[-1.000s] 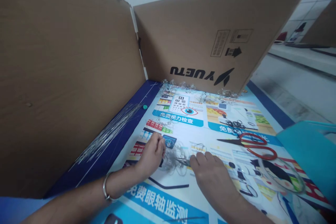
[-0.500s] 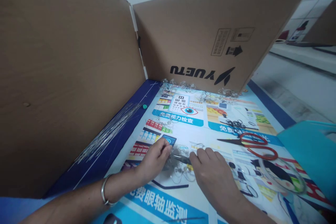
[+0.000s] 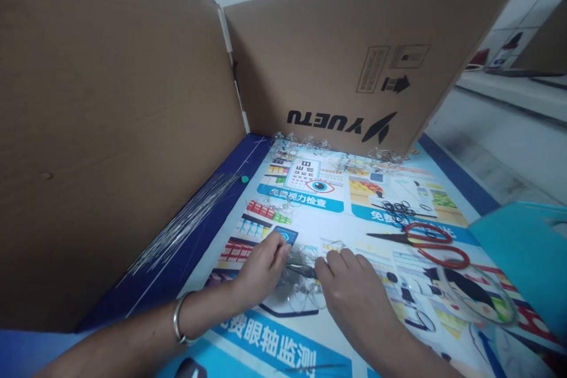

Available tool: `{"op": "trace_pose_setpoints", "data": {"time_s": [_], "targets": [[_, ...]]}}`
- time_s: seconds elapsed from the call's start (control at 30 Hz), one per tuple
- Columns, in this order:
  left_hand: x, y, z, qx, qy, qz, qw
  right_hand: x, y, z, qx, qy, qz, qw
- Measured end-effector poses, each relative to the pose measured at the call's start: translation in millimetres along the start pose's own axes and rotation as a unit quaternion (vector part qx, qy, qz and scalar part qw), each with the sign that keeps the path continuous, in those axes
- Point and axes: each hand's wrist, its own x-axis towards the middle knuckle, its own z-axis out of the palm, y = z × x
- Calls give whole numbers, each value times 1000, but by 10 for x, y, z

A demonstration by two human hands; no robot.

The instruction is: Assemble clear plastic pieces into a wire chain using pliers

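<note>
My left hand [image 3: 263,269] is closed in a pinch on a bent piece of thin silvery wire [image 3: 305,296], whose loops hang below the fingers. My right hand [image 3: 357,292] wraps around a small pair of pliers [image 3: 303,270]; its handles are hidden in the palm. The dark jaws point left and meet the wire close to my left fingertips. Whether the jaws are clamped on the wire is too blurred to tell. Both hands are just above the printed poster sheet [image 3: 336,230].
Red-handled scissors [image 3: 436,242] lie right, beside black wire loops [image 3: 398,209] and a clear coil [image 3: 509,304]. Straight wires [image 3: 186,218] lie left by a cardboard wall [image 3: 110,130]. Curled wire pieces [image 3: 305,143] line the back cardboard [image 3: 336,71]. A turquoise object [image 3: 527,248] stands right.
My left hand has moved right, closer to the pliers. The plier jaws now reach the wire at my left fingertips, and the hanging wire loops have shifted.
</note>
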Motion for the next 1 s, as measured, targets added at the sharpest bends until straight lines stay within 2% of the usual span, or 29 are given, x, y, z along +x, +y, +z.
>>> {"op": "trace_pose_setpoints", "data": {"time_s": [0.43,0.7,1.0], "targets": [[-10,3,36,-11,39,-3,999,5,-55,-30,-12,-1,17,1000],[-19,12,40,-15,44,-8,999,12,-60,-48,-21,11,22,999],[-42,20,58,-15,56,-13,998,22,-83,-109,-54,-9,25,998]]}}
